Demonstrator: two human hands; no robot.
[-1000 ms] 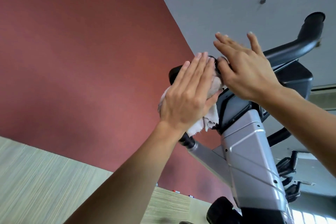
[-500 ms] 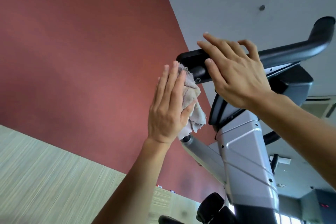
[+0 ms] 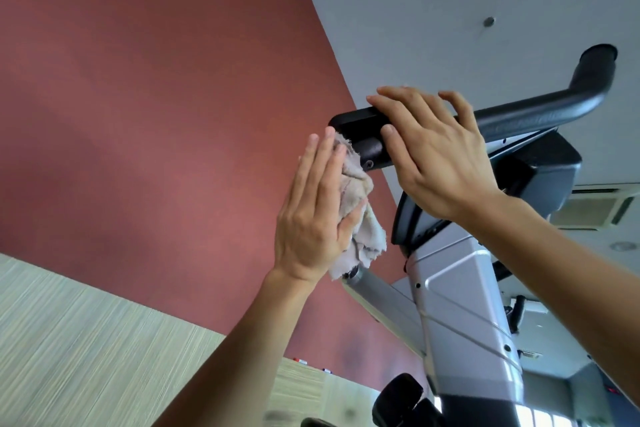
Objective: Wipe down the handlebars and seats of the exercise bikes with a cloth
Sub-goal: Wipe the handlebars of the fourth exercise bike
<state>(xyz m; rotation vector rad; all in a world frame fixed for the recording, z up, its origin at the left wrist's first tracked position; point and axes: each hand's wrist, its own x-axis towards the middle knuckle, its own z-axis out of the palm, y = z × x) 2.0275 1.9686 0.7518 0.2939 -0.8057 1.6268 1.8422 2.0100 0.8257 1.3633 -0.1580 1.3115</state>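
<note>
The cloth [image 3: 353, 215] is now drawn back off the handlebar [image 3: 360, 130], touching only its left end, where a second ago it was wrapped over the bar. It is pressed under the straight fingers of the left hand [image 3: 311, 215]. The bar is steadied by the right hand [image 3: 436, 156] (fingers draped over, thumb beneath). The left grip seems finished; the right remains.

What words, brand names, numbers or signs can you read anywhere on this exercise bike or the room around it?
None can be read.
Black padded handlebar: faint embossed marks, too blurred to read.
Silver-grey bike column: no lettering shows.
Dark box with a red light, low at the right: too small to read.
</note>
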